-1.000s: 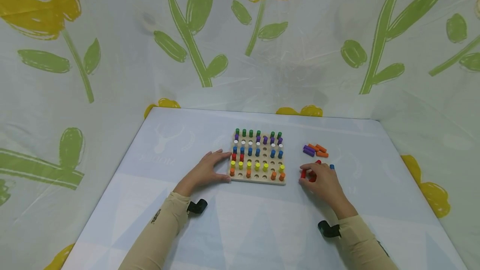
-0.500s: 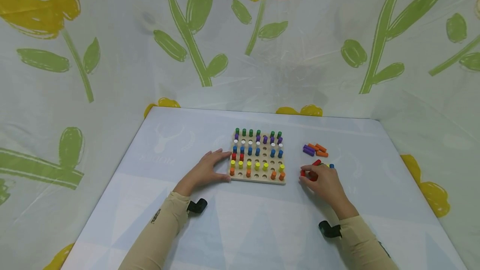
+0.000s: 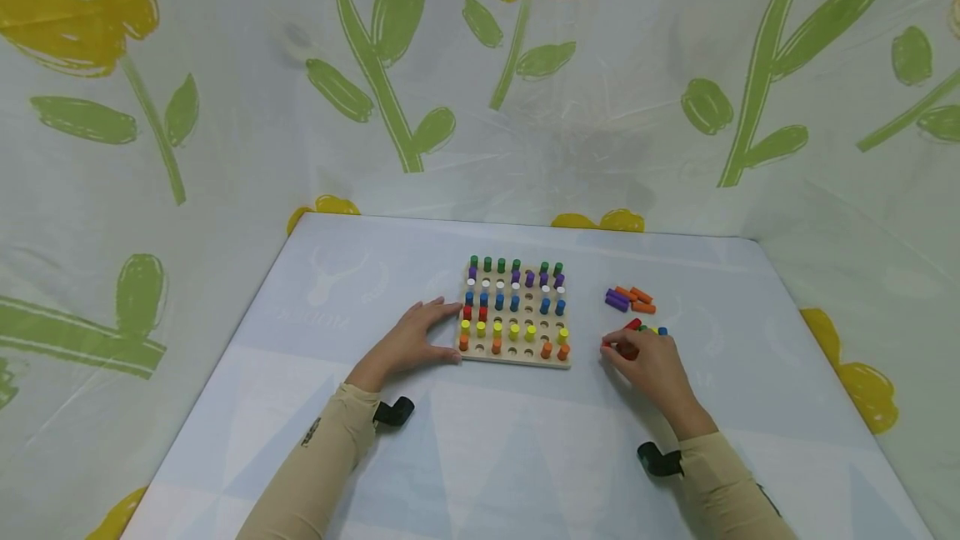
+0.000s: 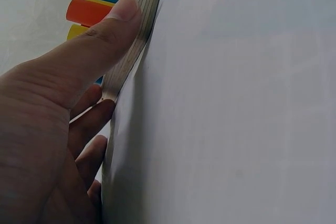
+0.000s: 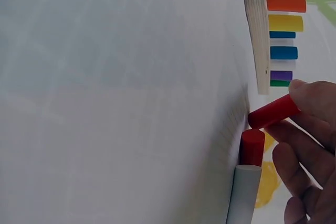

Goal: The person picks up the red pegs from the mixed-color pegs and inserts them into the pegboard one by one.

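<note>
In the head view a wooden pegboard (image 3: 517, 360) holds rows of coloured pegs, with some holes bare. My left hand (image 3: 412, 340) lies at the board's left side, thumb and fingers spread along it. The left wrist view has the thumb (image 4: 100, 38) against the board's edge, fingers loosely extended. To the right of the board, my right hand (image 3: 651, 363) pinches a red peg (image 5: 273, 111) between thumb and fingers, tilted, its lower end close over the table. Just beneath it is another red peg (image 5: 252, 148), with a white peg (image 5: 244, 195) beside that.
Purple pegs (image 3: 617, 303) and orange pegs (image 3: 643, 307) lie in a small pile beyond my right hand. A red peg (image 3: 633, 324) and a blue peg (image 3: 662, 332) show past its knuckles. A flower-patterned cloth (image 3: 600, 132) rises behind the table (image 3: 495, 457).
My right fingertips have drawn together on the red peg, which now shows less in the head view. The hand has shifted very slightly right. My left hand and the board stay put.
</note>
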Demonstrator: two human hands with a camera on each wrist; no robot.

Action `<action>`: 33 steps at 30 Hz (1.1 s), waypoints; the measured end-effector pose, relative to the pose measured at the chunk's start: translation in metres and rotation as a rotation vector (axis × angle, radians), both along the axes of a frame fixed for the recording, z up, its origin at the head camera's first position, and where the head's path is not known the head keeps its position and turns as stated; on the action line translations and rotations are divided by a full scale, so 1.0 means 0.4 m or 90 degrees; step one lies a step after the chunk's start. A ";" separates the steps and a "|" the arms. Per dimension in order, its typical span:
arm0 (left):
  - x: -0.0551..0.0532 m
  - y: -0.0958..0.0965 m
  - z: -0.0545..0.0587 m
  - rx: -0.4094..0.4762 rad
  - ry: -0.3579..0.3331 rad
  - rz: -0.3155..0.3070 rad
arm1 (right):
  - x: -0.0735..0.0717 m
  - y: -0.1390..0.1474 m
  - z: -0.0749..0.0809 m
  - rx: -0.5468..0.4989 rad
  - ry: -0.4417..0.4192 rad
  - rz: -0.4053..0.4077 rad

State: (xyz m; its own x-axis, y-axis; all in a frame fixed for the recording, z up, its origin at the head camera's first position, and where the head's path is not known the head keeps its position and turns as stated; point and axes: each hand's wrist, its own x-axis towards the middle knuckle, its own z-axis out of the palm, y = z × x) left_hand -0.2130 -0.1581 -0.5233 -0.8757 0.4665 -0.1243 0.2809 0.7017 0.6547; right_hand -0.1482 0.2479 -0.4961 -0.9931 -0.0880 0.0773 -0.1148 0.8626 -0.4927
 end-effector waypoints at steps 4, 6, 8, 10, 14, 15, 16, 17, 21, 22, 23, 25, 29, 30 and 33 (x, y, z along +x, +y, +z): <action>0.001 0.001 0.003 0.001 -0.005 0.004 | 0.000 0.001 -0.001 -0.006 0.005 -0.004; 0.003 0.002 0.004 0.001 -0.006 0.004 | -0.001 0.002 -0.001 -0.006 0.006 -0.005; 0.003 0.002 0.004 -0.001 -0.007 0.005 | -0.001 0.002 -0.002 -0.006 0.009 -0.007; 0.003 0.002 0.003 -0.002 -0.007 0.005 | -0.001 0.002 -0.001 -0.007 0.014 -0.010; 0.003 0.001 0.003 -0.001 -0.008 0.005 | -0.001 0.002 0.002 -0.013 0.026 -0.012; 0.003 0.001 0.003 -0.001 -0.006 0.004 | -0.001 0.002 0.003 -0.015 0.029 -0.012; 0.002 0.001 0.002 -0.001 -0.005 0.002 | -0.002 0.003 0.003 -0.017 0.030 -0.011; 0.002 0.000 0.002 -0.001 -0.004 0.001 | -0.002 0.003 0.003 -0.019 0.032 -0.010; 0.000 0.000 0.002 -0.004 0.000 -0.004 | -0.002 0.004 0.003 -0.019 0.038 -0.015; 0.000 0.001 0.001 -0.004 -0.001 -0.003 | -0.002 0.004 0.003 -0.019 0.039 -0.017; -0.001 0.001 0.001 -0.005 -0.001 -0.003 | -0.002 0.004 0.003 -0.018 0.040 -0.018; -0.001 0.002 0.002 -0.005 -0.005 -0.001 | -0.002 0.003 0.004 -0.015 0.039 -0.022; -0.001 0.002 0.002 -0.004 -0.009 0.003 | -0.001 0.002 0.008 -0.016 0.030 -0.025; -0.001 0.003 0.003 -0.003 -0.008 0.003 | -0.001 0.001 0.008 -0.015 0.029 -0.025; 0.000 0.003 0.003 -0.002 -0.004 0.002 | -0.002 0.001 0.009 -0.016 0.031 -0.023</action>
State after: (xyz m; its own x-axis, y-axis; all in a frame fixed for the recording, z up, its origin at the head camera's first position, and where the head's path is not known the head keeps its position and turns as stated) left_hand -0.2129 -0.1571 -0.5220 -0.8763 0.4634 -0.1316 0.2746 0.7050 0.6539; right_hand -0.1491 0.2483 -0.4926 -0.9906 -0.0497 0.1277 -0.1084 0.8541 -0.5087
